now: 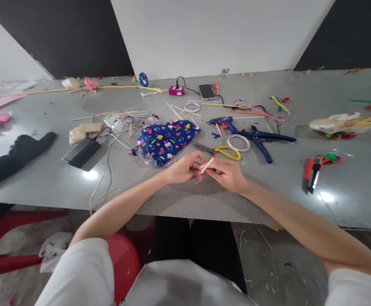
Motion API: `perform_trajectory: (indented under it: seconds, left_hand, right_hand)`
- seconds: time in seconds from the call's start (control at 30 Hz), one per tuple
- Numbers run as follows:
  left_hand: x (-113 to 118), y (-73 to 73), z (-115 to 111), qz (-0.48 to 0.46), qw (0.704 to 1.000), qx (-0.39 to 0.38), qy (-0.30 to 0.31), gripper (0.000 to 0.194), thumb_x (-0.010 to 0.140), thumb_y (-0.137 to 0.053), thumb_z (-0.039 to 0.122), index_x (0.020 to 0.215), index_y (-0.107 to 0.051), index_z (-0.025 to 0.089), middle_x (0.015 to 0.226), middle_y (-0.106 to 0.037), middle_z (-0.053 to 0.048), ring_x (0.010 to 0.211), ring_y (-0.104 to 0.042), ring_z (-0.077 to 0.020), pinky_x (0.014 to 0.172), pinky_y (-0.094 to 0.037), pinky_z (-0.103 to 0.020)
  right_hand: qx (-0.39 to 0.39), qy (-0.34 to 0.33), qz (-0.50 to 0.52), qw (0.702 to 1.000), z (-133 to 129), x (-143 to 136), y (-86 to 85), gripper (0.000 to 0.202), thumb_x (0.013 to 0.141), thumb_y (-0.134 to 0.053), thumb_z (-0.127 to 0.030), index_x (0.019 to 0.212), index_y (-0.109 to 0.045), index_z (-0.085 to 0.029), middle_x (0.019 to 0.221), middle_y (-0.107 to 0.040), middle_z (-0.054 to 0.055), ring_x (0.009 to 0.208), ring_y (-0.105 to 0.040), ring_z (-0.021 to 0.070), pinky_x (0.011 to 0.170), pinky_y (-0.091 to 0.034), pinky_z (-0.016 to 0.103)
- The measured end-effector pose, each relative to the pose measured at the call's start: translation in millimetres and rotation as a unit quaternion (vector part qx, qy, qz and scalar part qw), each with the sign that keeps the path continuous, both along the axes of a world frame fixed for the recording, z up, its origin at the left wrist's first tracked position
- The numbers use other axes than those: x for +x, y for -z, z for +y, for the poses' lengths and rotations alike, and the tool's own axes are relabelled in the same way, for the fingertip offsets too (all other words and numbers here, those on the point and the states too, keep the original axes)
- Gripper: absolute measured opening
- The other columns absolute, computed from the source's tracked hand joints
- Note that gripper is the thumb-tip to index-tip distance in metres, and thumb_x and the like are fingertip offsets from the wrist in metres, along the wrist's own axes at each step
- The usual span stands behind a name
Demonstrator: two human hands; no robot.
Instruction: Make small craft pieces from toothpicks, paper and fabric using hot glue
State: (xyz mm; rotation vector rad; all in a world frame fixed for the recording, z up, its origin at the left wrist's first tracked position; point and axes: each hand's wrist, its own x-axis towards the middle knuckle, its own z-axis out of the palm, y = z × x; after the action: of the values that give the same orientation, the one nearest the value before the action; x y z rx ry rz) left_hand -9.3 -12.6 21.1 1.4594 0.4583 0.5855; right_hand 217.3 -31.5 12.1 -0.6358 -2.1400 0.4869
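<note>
"What are your hands up to?"

"My right hand (229,175) pinches a short stick (207,165) between thumb and fingers. My left hand (184,168) is curled at the stick's near end, touching it; whether it grips too, I can't tell."

"Where exactly is the stick?"

"Between my two hands, held above the near part of the table (160,199), in front of my lap."

"And how far along is it?"

"Partway, I'd judge. Some cutting looks done: a small blue scrap (215,135) lies beyond the scissors (218,150). The stick is in my fingers, joined to nothing I can make out. More loose sticks (136,126) lie apart on the left, so those look unused. What else is left doesn't show."

"How does the stick look?"

"Thin, straight, pale, tilted with its far end to the right. Whether it's one piece or two pressed together is too small to tell."

"What's around you?"

"A patterned blue cloth (166,142) lies crumpled just past my left hand. The yellow-handled scissors are just past my right. Farther out are the glue gun (220,120), the blue-handled cutters (258,135) and, well to the right, a box knife (315,174)."
</note>
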Motion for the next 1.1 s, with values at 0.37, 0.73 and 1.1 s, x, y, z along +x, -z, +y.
perform_trajectory:
  seconds: [0.37,0.73,1.1]
  left_hand:
    - [1.8,3.7,-0.9,-0.016,1.0,-0.003,-0.017,0.029,0.094,-0.068,0.02,0.102,-0.041,0.021,0.073,-0.07,0.0,0.06,-0.066,-0.0118,0.058,-0.045,-0.024]
    - [0.9,11.6,5.0,-0.033,0.998,-0.012,-0.06,0.047,0.094,-0.078,0.045,0.114,-0.043,0.02,0.084,-0.076,-0.005,0.065,-0.072,-0.0139,0.064,-0.052,-0.026]
    - [1.2,14.6,5.4,-0.016,0.996,-0.006,-0.085,0.046,0.094,-0.077,0.044,0.113,-0.041,0.021,0.087,-0.078,-0.006,0.066,-0.071,-0.0127,0.064,-0.053,-0.025]
  right_hand:
    - [-0.054,-0.025,0.0,0.998,6.2,1.5,1.6,0.029,0.104,-0.065,-0.028,0.131,-0.076,-0.032,0.086,-0.078,0.0,0.075,-0.07,0.0141,0.072,-0.056,0.027]
    - [-0.256,-0.067,0.068,0.962,3.0,3.4,-13.6,0.022,0.104,-0.058,-0.03,0.124,-0.062,-0.02,0.09,-0.075,0.004,0.079,-0.073,0.0169,0.069,-0.056,0.029]
    - [-0.303,0.099,0.011,0.948,5.9,-2.9,-11.5,0.032,0.095,-0.071,-0.053,0.1,-0.067,-0.022,0.074,-0.074,0.002,0.061,-0.062,0.017,0.057,-0.046,0.032]
